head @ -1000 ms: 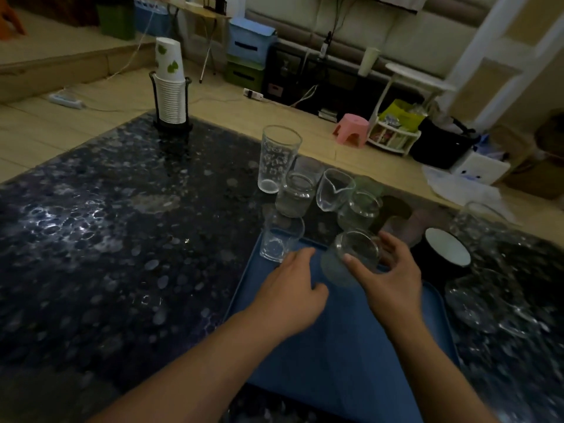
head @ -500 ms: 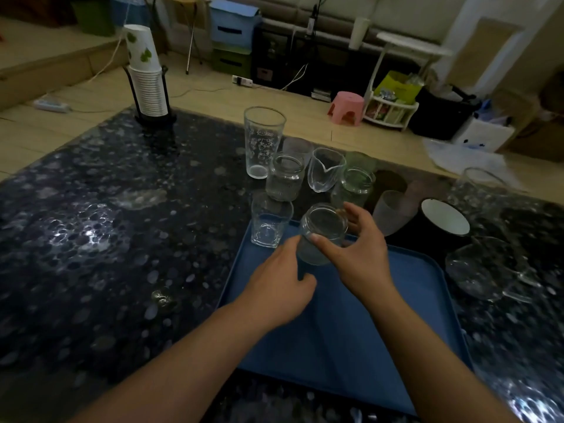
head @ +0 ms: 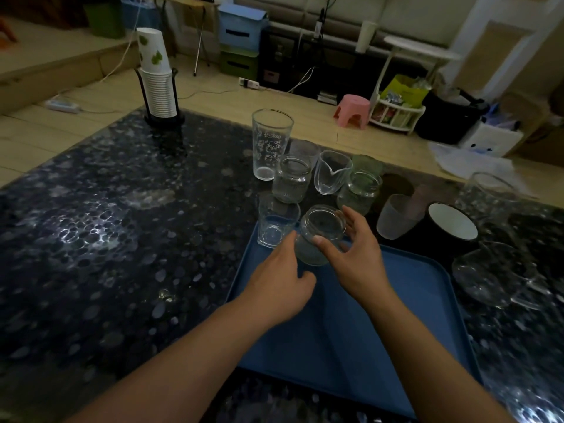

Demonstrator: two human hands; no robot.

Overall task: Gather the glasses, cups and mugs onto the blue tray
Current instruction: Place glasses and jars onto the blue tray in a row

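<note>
- Since half a second ago the small glass jar has stayed tilted at the far left corner of the blue tray, and both hands have barely shifted around it.
- Right hand: its grip is on the jar, thumb across the near side and fingers curved round the far side by the rim.
- Left hand: loosely curled, its fingers reaching the jar's left side at the base. Whether they actually grip the glass or only touch it, I cannot tell.
- Whether the jar's base touches the tray floor is hidden by the hands.
- A short tumbler stands just beside the jar, at the tray's far left corner; whether it is on the tray or on the bench is unclear.
- Beyond the tray, on the dark speckled bench, a cluster stands upright: a tall printed glass, a second jar, a spouted glass pitcher and a third jar.
- To the right of these are a frosted cup and a dark mug with a white inside.
- Further right, off the tray, lie clear glass vessels that are hard to make out.
- A stack of paper cups sits in a black holder at the far left of the bench.
</note>
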